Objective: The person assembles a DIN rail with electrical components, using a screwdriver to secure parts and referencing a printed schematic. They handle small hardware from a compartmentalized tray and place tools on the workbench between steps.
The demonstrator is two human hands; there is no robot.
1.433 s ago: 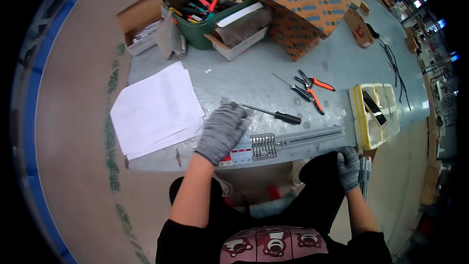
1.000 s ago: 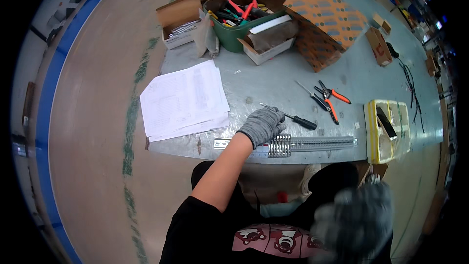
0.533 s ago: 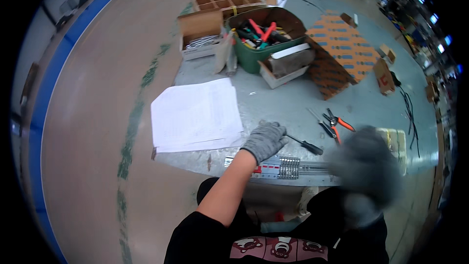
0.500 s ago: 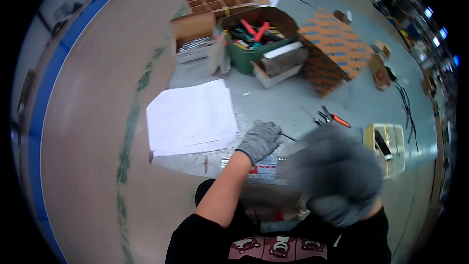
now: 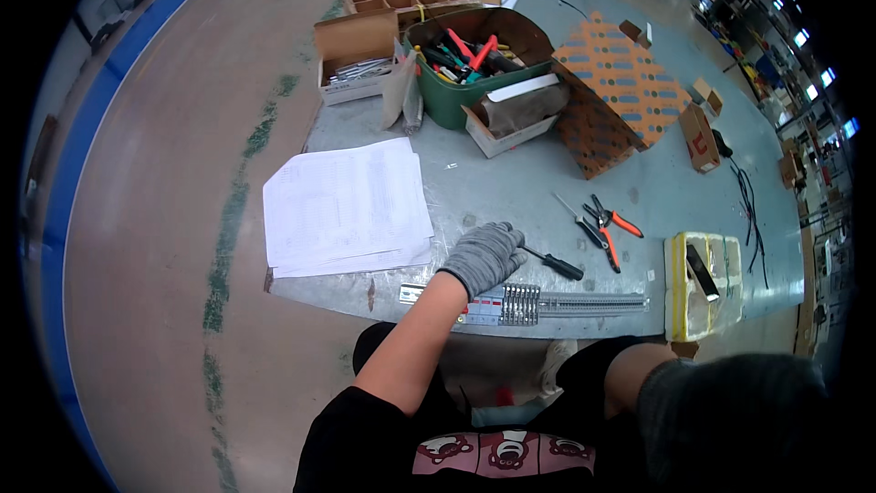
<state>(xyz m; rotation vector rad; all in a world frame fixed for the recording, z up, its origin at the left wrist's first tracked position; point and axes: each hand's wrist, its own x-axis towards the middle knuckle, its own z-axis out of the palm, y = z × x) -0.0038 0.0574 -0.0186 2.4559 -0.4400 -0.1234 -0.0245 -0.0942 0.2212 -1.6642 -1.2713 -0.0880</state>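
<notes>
Closest in, the gloved right hand (image 5: pixel 730 420) looms dark at the lower right, fingers too murky to tell whether they're clenched or free. Along the near edge of the surface (image 5: pixel 511 183) lies the rail of terminal blocks (image 5: pixel 521 306), and just past it the gloved left hand (image 5: pixel 484 256) curls at the screwdriver (image 5: pixel 561 267)'s shaft end, grip impossible to tell; beyond, orange-handled pliers (image 5: pixel 610 249), then the green tool bin (image 5: pixel 447 105).
</notes>
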